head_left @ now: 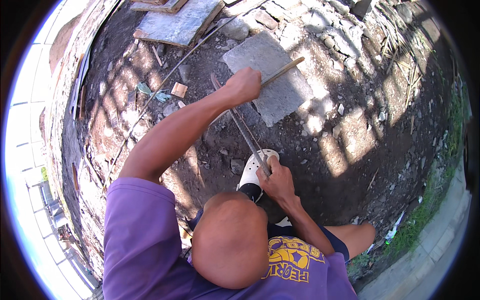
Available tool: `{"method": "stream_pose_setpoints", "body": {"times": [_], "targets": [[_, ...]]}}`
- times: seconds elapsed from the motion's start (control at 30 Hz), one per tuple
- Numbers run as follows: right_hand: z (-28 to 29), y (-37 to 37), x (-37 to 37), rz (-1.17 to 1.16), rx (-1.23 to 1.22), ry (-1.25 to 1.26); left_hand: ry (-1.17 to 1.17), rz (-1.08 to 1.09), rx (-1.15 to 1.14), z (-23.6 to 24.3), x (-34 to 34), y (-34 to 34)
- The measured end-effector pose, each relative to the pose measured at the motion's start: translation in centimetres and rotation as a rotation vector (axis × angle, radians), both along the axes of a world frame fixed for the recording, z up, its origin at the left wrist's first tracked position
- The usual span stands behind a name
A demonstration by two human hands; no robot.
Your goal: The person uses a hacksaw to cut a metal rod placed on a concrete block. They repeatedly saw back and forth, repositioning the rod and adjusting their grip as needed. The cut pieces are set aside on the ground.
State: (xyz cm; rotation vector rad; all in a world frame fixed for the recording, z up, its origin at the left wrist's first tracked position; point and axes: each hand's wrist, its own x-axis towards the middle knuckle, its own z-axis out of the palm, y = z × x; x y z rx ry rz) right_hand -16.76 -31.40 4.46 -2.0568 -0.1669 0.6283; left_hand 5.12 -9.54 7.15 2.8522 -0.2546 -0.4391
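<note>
My left hand (244, 86) is closed around a thin wooden stick (282, 71), perhaps bamboo. One end points up and right over a grey slab; the other passes below my wrist. My right hand (276, 181) is nearer my body, gripping the lower end of a long, narrow, dark tool (246, 134). Whether it is a blade or a bar I cannot tell. The tool slants up and left, crossing the stick close to my left wrist, and its far tip shows beyond my forearm. A thin strip runs alongside it. Beneath my right hand is my white clog (251, 167).
The flat grey slab (287, 95) lies on dirt beyond my hands. Worn boards (172, 22) are stacked at the far left. A long thin rod (150, 97) crosses the ground there, near green string (154, 93). Rubble (340, 37) lies far right; grass (417, 227) borders a paved edge.
</note>
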Motion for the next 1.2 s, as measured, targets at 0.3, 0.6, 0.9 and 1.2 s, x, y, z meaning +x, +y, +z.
{"method": "stream_pose_setpoints", "body": {"times": [0.3,0.6,0.9,1.2], "targets": [[0.5,-0.7,-0.4,-0.062,-0.004,0.006,-0.004,0.012,-0.001,0.1,-0.1,-0.1],[2.4,-1.4,-1.7,-0.055,-0.053,-0.021,0.110,0.020,0.045,1.4,-0.3,-0.5],[2.9,-1.8,-2.0,-0.011,-0.121,0.122,0.079,0.047,-0.041,1.1,-0.3,-0.1],[1.2,3.8,3.6,-0.007,-0.030,0.054,0.141,0.070,0.023,2.6,-0.5,-0.9]]}}
